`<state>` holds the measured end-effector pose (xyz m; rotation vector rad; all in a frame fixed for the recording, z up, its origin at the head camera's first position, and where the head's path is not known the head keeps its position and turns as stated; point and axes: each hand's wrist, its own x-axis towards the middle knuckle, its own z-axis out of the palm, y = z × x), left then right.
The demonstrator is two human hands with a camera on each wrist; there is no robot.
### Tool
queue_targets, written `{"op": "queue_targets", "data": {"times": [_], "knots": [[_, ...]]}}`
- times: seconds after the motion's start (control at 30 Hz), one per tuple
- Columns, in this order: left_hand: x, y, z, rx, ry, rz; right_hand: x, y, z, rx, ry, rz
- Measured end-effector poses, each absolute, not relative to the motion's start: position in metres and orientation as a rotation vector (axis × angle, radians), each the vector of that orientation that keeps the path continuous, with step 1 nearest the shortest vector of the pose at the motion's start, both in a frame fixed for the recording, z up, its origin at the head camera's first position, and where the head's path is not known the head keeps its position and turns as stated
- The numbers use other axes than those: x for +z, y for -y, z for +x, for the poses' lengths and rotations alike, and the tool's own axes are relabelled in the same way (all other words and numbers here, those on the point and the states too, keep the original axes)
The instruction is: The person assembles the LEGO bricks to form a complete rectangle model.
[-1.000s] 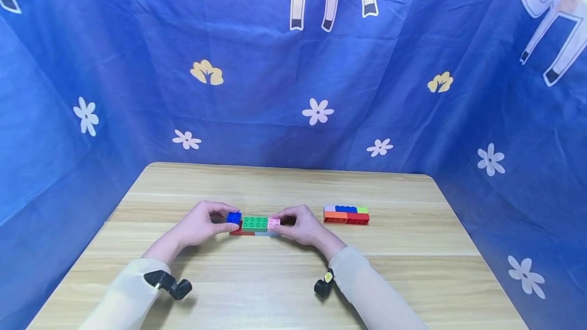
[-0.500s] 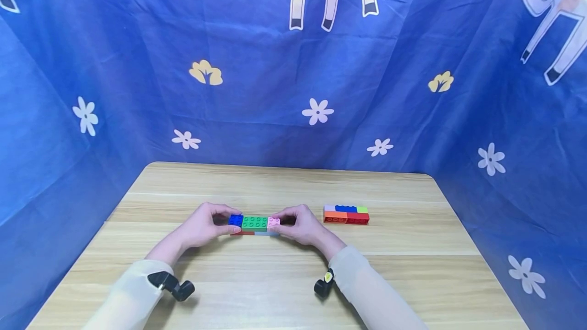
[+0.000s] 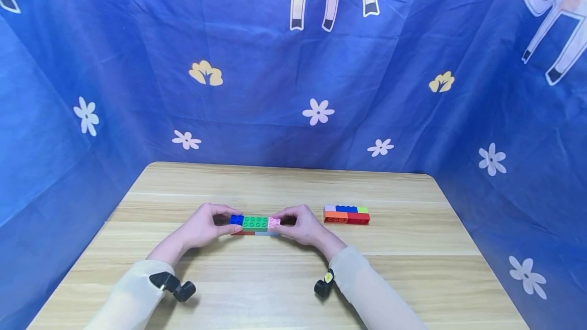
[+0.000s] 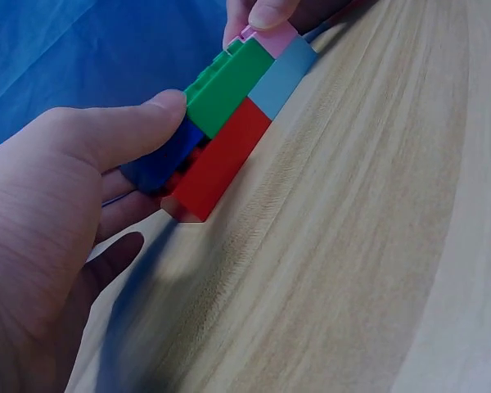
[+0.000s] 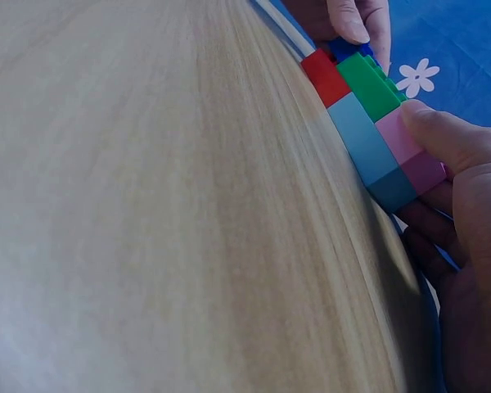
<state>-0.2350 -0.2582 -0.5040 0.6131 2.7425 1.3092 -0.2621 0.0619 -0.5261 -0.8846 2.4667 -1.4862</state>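
Note:
My left hand (image 3: 202, 225) pinches a small blue brick (image 3: 236, 219) between thumb and fingers, at the left end of a row. Beside it is a longer green brick (image 3: 255, 223), then a small pink brick (image 3: 273, 221) that my right hand (image 3: 302, 225) pinches at the right end. Below these lie a red brick (image 4: 221, 160) and a light blue brick (image 5: 364, 139) end to end on the table. In the left wrist view the blue brick looks slightly tilted, with red studs showing under it. My left thumb partly covers it.
A second two-layer brick block (image 3: 346, 215) stands to the right of my right hand, with orange and red below and pale lilac, blue and lime above. The wooden table (image 3: 293, 279) meets a blue patterned cloth (image 3: 257, 131) behind and at the sides.
The left hand has moved slightly right and brought the blue brick from a raised spot down against the green brick, over the red one. The right hand has stayed on the pink brick.

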Motion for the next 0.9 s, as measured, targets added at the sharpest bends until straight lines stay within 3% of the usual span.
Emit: {"op": "queue_targets", "data": {"times": [0.9], "knots": [[-0.5061,0.2551,-0.2312,1.325,-2.756,0.516,-0.5260,-0.0625,-0.2614,-1.509,-2.450,-0.870]]}}
